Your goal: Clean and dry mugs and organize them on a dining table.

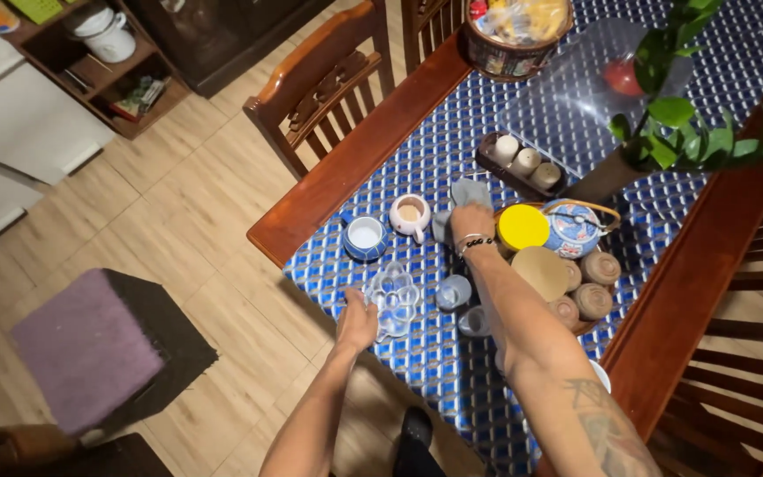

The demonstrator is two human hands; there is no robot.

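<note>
Your right forearm, nearest the lens, runs up over the table to your right hand [472, 221], whose fingers are closed on a grey cloth [468, 196], pressing it onto the blue patterned table cover [452, 124] just beside the yellow lid [523, 227]. Your left hand [357, 322] sits at the near edge of the table, fingers curled against the side of a clear plastic tray [395, 299] of small cups; whether it truly grips the tray or only steadies it, you cannot tell from here.

Around the cloth, things crowd close. A pink-white mug [411, 216] and a blue cup [365, 237] stand just left of it. Two small clear glasses [454, 291] stand under your right wrist. A round tray with a painted teapot [572, 228] and brown clay cups [600, 268] lies just to the right.

The likely trouble is your right forearm: it hangs low over the glasses, and a sideways sweep of the cloth could tip them or nudge the mug. The clear tray overhangs near the table's edge [311, 265]; a pull from your left hand could slide it off onto the wooden floor [187, 212].

Open room lies farther up the cover, between the mug and the dark candle tray [487, 163]. The chair [324, 79] stands close against the far left edge, and the plant [673, 124] leans in from the right.
</note>
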